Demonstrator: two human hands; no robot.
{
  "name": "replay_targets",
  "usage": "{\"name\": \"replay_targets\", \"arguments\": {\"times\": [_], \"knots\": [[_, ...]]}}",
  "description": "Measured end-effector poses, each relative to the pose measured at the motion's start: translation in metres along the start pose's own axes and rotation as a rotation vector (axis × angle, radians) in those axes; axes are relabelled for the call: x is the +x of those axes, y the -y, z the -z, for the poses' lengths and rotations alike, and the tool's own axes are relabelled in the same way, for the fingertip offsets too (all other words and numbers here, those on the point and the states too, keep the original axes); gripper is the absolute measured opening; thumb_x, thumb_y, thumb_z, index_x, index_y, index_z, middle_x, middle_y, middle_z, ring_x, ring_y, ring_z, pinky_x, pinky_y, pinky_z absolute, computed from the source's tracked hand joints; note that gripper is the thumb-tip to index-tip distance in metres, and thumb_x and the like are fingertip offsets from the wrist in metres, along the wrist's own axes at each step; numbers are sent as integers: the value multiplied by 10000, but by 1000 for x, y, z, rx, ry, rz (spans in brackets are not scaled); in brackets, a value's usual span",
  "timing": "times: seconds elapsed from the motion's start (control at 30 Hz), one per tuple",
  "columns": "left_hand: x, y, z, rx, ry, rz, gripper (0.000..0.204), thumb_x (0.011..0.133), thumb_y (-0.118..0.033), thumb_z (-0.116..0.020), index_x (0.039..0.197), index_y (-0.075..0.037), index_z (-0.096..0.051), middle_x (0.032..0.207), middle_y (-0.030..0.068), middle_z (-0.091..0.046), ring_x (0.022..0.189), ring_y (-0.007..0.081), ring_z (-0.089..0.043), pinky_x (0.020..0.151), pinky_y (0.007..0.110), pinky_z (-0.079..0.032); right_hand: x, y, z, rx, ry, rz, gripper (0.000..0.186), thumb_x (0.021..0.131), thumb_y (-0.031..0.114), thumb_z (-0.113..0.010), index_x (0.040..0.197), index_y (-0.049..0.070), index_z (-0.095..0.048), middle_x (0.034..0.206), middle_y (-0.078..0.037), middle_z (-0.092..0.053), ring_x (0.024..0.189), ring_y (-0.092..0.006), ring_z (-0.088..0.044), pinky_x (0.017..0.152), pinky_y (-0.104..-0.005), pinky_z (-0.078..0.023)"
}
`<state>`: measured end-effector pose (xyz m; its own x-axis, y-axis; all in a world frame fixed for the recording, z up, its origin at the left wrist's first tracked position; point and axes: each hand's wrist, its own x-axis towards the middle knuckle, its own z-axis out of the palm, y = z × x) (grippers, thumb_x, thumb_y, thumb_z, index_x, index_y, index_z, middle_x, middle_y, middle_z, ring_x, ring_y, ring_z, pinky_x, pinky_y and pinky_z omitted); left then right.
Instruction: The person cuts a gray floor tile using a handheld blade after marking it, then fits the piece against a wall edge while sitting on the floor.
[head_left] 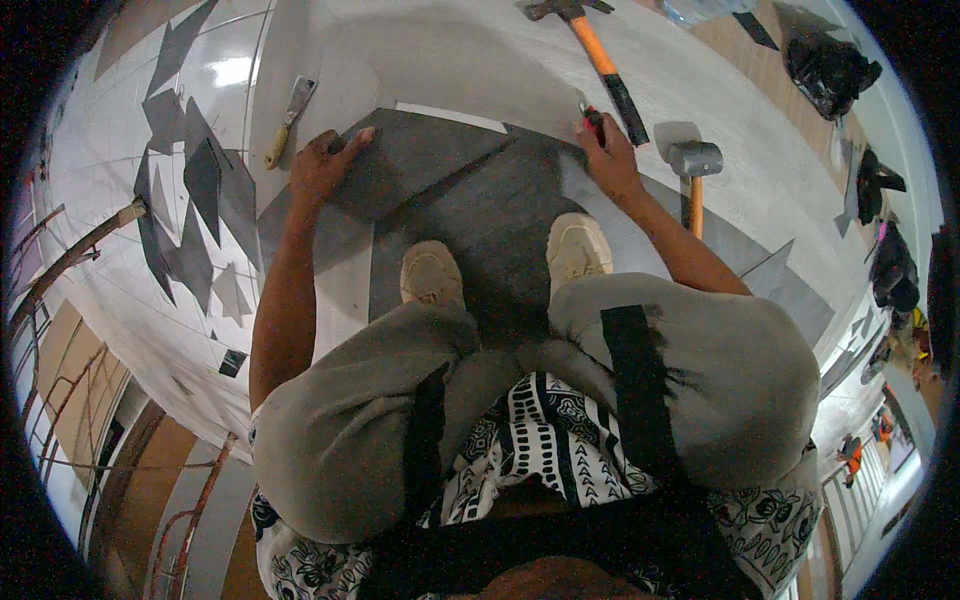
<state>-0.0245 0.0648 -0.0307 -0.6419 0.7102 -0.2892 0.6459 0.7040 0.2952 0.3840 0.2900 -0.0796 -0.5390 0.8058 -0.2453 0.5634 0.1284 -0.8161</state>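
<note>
My left hand is at the left edge of a dark grey flooring sheet, its fingers curled over the edge and its thumb stretched across the top. Closed in my right hand is a red utility knife with a metal tip pointing away from me; the fist hides most of its body. That hand is near the sheet's far right side. A white strip shows along the sheet's far edge. My shoes stand on more dark grey flooring between the hands.
A scraper with a yellowish handle lies beyond my left hand. An orange-and-black hammer and a grey-headed mallet lie on the right. Cut grey pieces are scattered left. Black bags sit far right.
</note>
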Motion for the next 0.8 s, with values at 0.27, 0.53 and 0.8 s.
{"name": "replay_targets", "arguments": {"times": [0.27, 0.53, 0.8], "knots": [[-13, -44, -7, -47, 217, 133, 888, 748, -853, -612, 1040, -22, -728, 982, 232, -725, 996, 399, -696, 881, 456, -525, -41, 52, -22, -68, 222, -23, 417, 1032, 406, -540, 1155, 9, -507, 899, -230, -597, 853, -425, -616, 779, -511, -473], [-18, -61, -33, 54, 28, 92, 878, 745, -832, -637, 1165, -63, -692, 989, 231, -734, 984, 392, -708, 861, 450, -544, -37, 66, -14, -281, 341, -142, 443, 1052, 430, -472, 1109, -9, -439, 914, -342, -623, 890, -542, -627, 761, -597, -462], [-3, -70, -35, 163, 120, -15, 860, 715, -854, -648, 1112, -92, -679, 991, 201, -737, 963, 382, -711, 843, 457, -545, -59, 41, -19, -212, 170, -1, 448, 1050, 438, -471, 1177, 8, -465, 915, -319, -648, 833, -540, -634, 743, -602, -474]]}}
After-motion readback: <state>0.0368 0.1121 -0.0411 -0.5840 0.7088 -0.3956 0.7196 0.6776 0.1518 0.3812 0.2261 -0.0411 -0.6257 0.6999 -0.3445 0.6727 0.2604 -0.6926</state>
